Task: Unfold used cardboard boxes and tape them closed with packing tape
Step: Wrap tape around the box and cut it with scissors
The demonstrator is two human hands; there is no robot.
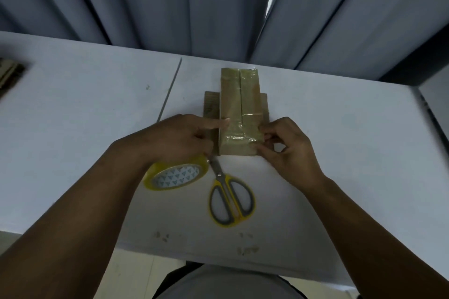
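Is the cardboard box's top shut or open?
Shut: the cardboard box has both top flaps flat, meeting at a centre seam under glossy tape.

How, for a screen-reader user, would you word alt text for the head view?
The left hand presses a finger on a taped cardboard box while the right hand pinches its near right edge, on a white table. A yellow tape roll and yellow-handled scissors lie nearer the person.

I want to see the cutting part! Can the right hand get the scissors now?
Probably yes. The scissors lie bare on the table, handles toward the person, just beside the right hand. Its fingers would first have to let go of the box.
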